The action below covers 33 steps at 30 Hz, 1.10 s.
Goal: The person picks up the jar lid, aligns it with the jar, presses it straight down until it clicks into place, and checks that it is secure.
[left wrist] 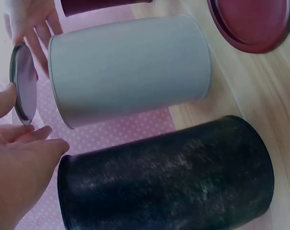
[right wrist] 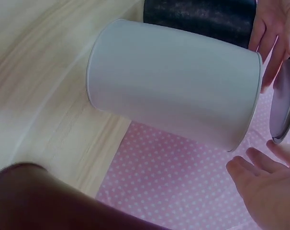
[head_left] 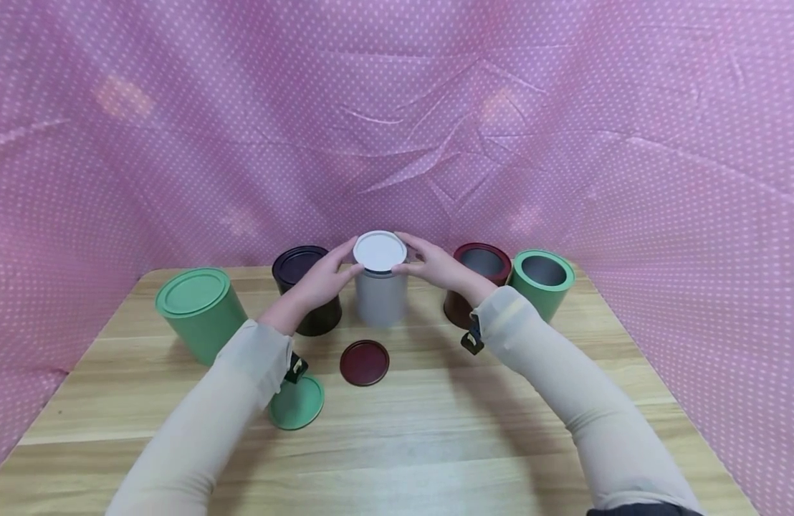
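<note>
Both hands hold a round white lid (head_left: 380,251) by opposite sides of its edge, just above a white cylindrical can (head_left: 380,302). My left hand (head_left: 321,279) pinches the lid between thumb and fingers on the left. On the right, my right hand (head_left: 441,269) grips the rim in the same way. A narrow gap separates the lid (left wrist: 27,84) from the top of the can (left wrist: 130,69) in the left wrist view. The right wrist view also has the lid (right wrist: 283,100) apart from the can. The can stands upright.
Left of the white can stand a lidded black can (head_left: 321,319) and a lidded green can (head_left: 206,326). An uncovered dark red can (head_left: 460,308) and an uncovered green can (head_left: 542,301) stand to the right. A red lid (head_left: 365,362) and a green lid (head_left: 297,403) lie in front.
</note>
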{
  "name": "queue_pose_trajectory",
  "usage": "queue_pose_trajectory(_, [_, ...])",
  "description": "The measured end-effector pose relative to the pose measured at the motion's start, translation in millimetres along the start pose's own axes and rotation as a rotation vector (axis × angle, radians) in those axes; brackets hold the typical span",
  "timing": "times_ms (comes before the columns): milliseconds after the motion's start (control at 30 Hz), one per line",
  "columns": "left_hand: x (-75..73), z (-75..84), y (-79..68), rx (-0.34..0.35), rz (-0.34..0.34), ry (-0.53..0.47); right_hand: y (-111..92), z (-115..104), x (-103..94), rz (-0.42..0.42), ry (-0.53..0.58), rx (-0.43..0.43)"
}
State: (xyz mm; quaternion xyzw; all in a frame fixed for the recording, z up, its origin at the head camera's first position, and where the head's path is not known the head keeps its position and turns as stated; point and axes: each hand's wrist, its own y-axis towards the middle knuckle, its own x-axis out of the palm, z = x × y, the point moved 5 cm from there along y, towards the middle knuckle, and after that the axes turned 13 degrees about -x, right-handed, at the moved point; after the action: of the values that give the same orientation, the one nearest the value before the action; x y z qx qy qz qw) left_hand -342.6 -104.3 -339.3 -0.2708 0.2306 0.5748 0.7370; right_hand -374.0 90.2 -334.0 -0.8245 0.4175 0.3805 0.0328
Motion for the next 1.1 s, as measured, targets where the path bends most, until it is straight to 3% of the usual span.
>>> queue_pose_trajectory(133, [1.6, 3.7, 3.0, -0.013, -0.013, -0.028, 1.0, 3.8, -1.5, 0.0, 0.079, 0.036])
queue_pose_trajectory(367, [8.7, 1.3, 5.9, -0.041, 0.003, -0.015, 2.2, 8.9, -0.6, -0.024, 0.121, 0.049])
queue_pose_trajectory(567, [13.4, -1.8, 6.7, -0.054, 0.035, -0.01, 2.9, 11.1, 1.2, -0.053, 0.085, 0.04])
queue_pose_trajectory(1100, [22.8, -3.4, 8.5, -0.037, 0.047, -0.04, 1.6, 20.8, 2.4, -0.108, 0.057, 0.118])
